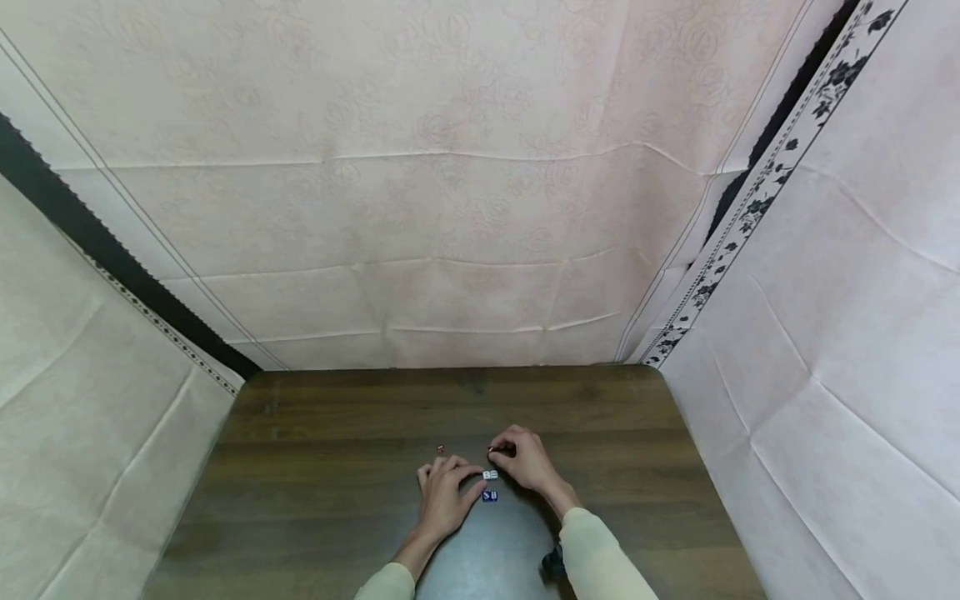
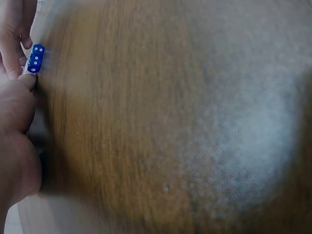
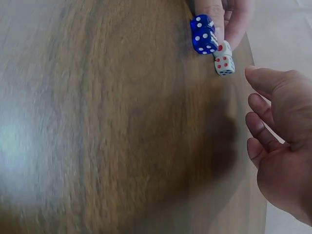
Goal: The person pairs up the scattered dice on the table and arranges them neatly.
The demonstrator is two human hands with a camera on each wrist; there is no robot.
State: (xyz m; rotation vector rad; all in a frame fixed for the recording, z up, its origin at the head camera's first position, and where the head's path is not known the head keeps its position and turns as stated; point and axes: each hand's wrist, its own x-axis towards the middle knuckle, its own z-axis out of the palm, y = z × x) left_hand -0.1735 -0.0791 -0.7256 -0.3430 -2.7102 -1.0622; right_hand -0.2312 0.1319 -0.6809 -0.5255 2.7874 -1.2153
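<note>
On the dark wooden table [image 1: 315, 467], a blue die [image 1: 490, 496] with white pips lies just nearer me than a white die [image 1: 490, 474] with red pips. My left hand [image 1: 446, 493] pinches the blue die [image 2: 35, 58] between thumb and fingertip. In the right wrist view its fingertips [image 3: 214, 12] sit behind the blue die [image 3: 204, 34], with the white die [image 3: 224, 63] right beside it. My right hand [image 1: 525, 458] hovers just beyond the white die. Its fingers [image 3: 265, 124] are loosely curled and hold nothing that I can see.
A small reddish piece [image 1: 440, 449] lies on the table left of the right hand. Pale patterned cloth [image 1: 450, 208] walls the table in at the back and on both sides. Bare wood stretches left, right and behind the hands.
</note>
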